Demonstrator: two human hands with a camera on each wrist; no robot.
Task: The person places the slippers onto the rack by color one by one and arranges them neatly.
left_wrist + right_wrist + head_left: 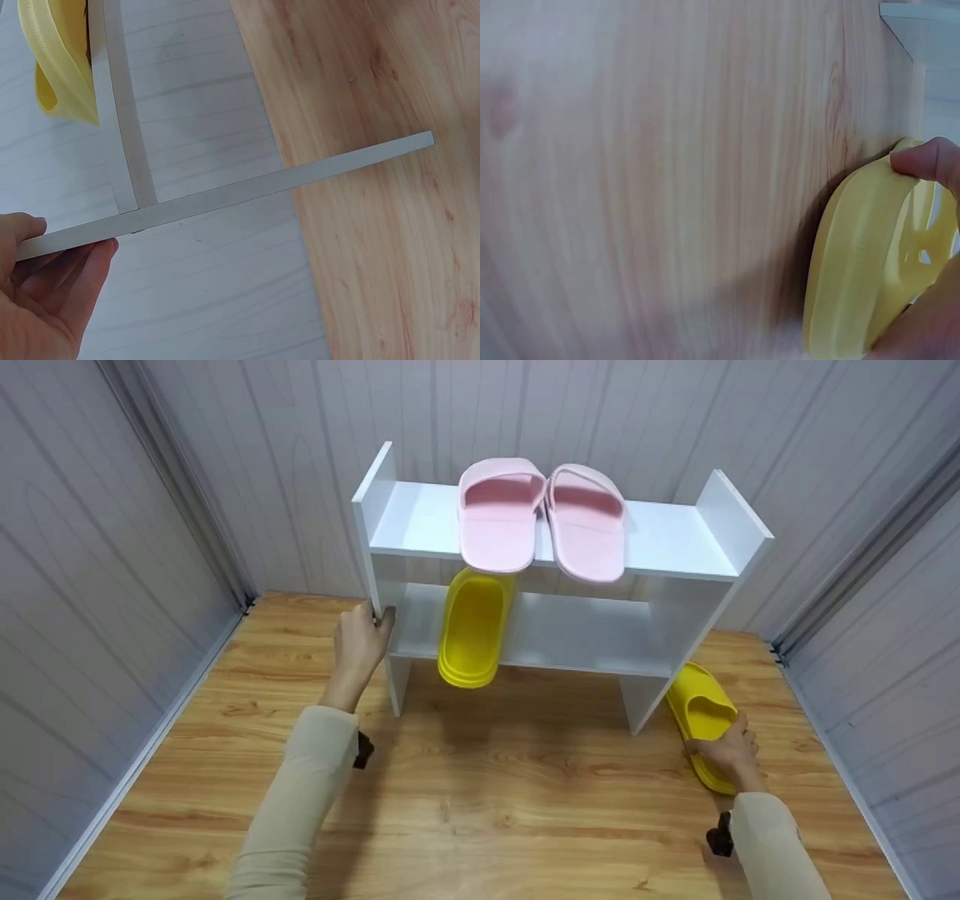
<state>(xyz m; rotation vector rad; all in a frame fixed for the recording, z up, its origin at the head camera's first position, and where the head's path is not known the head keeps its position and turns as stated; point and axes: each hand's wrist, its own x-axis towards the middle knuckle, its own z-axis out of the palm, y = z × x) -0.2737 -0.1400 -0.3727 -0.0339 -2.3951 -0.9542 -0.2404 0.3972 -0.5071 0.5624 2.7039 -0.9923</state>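
My left hand [360, 639] grips the left side panel of a white two-tier shoe rack [585, 626], thumb on one face and fingers on the other in the left wrist view. Low at the right of the rack, my right hand [731, 750] holds a yellow slipper [701, 697] across its middle, strap end pointing away. In the right wrist view the thumb [922, 159] presses on the slipper's side edge, close over the floor. Another yellow slipper [472, 634] lies on the lower shelf at the left, its strap hidden under the top shelf.
A pair of pink slippers [501, 532] sits on the top shelf, their heels overhanging its front edge. Panelled walls [285, 457] stand behind the rack and on both sides. Wood-patterned floor [487, 810] stretches in front.
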